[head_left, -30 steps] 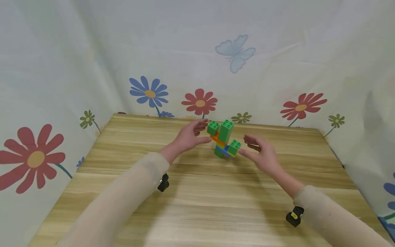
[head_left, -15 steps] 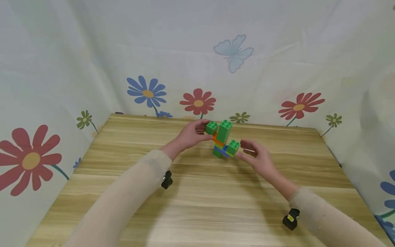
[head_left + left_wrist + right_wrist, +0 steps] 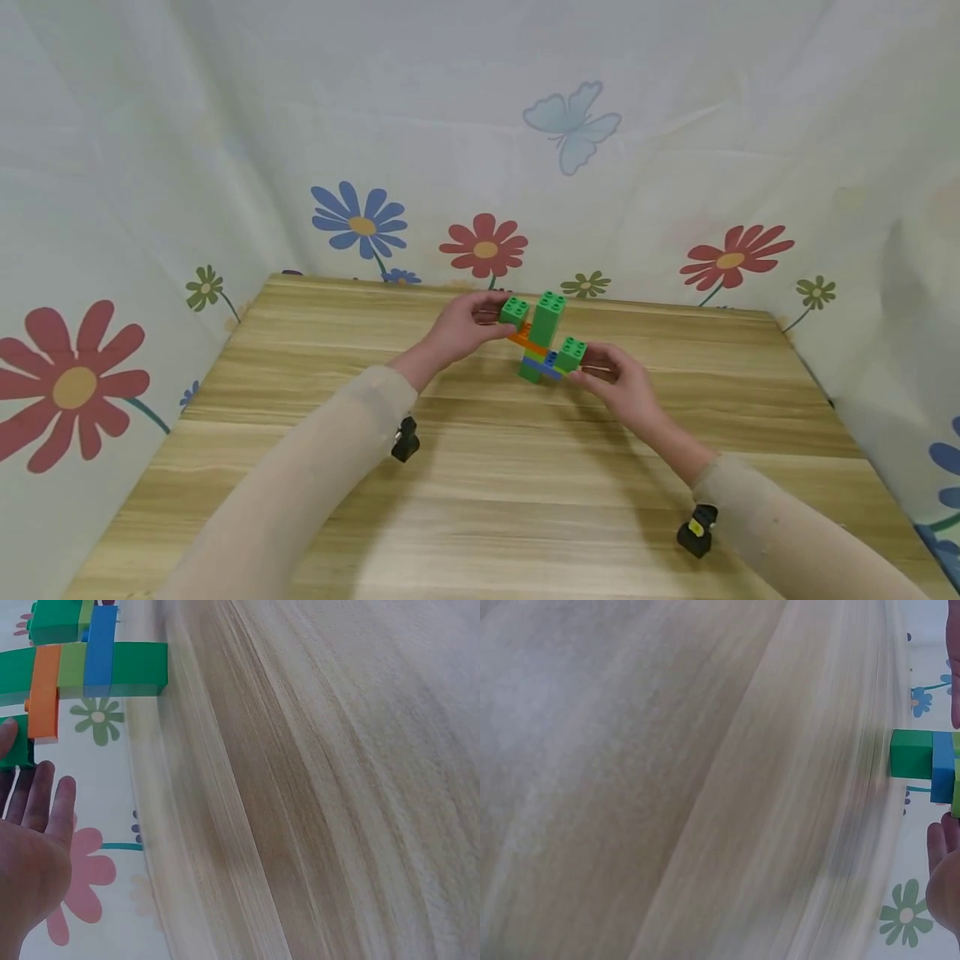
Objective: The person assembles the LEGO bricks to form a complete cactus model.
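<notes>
In the head view a toy-brick structure stands upright near the back of the table. Its base is a green brick [image 3: 529, 372], crossed by a blue brick [image 3: 542, 367]. Higher up, an orange brick [image 3: 528, 341] crosses under a tall green column [image 3: 548, 320]. My left hand [image 3: 459, 330] pinches the small green brick [image 3: 513, 312] at the orange brick's left end, thumb in front, as the left wrist view shows. Opposite, my right hand [image 3: 628, 388] pinches the small green brick [image 3: 572, 353] above the blue brick's right end. In the right wrist view, that hand is mostly cut off.
The wood-grain table [image 3: 480, 500] reaches back to a white curtain [image 3: 420, 108] printed with flowers and a butterfly. Curtain also hangs at both sides. Each forearm wears a small black device, one at the left sleeve [image 3: 285, 475] and one at the right sleeve [image 3: 795, 525].
Both hands have come in toward the structure. The left hand has taken hold of the left green brick, then the right hand the right one. The structure stays in about the same place.
</notes>
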### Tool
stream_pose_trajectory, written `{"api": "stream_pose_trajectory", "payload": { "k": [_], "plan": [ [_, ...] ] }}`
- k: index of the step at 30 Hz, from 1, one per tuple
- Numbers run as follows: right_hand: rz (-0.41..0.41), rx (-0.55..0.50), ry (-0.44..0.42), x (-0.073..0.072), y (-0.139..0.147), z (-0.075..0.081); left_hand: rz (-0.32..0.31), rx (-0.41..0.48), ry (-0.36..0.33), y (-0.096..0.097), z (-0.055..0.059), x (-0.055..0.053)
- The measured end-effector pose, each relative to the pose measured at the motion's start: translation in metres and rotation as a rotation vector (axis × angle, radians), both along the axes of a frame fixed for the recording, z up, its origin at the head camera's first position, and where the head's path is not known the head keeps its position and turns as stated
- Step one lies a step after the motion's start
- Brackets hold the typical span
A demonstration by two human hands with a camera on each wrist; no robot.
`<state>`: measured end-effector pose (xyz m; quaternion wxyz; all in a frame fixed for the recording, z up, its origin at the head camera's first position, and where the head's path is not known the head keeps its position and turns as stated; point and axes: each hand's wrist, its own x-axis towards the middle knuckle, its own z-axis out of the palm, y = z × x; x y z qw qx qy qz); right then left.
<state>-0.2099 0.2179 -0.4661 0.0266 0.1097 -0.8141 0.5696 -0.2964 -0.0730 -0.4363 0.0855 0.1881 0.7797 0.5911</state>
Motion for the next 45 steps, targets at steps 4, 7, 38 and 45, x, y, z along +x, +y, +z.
{"api": "stream_pose_trajectory", "payload": {
  "k": [4,7,38,45],
  "plan": [
    [-0.023,-0.002,-0.005,-0.001,-0.002,0.000,0.003,0.030,0.009,-0.002,-0.001,0.003],
    [-0.038,0.014,-0.003,-0.002,-0.002,0.000,0.011,0.043,0.004,-0.003,-0.001,0.005],
    [0.114,-0.014,-0.299,-0.023,-0.019,-0.005,0.312,-0.153,-0.289,-0.023,-0.011,0.022],
    [0.120,-0.004,-0.339,-0.031,-0.024,-0.009,0.327,-0.293,-0.297,-0.025,-0.015,0.017]
  ]
}}
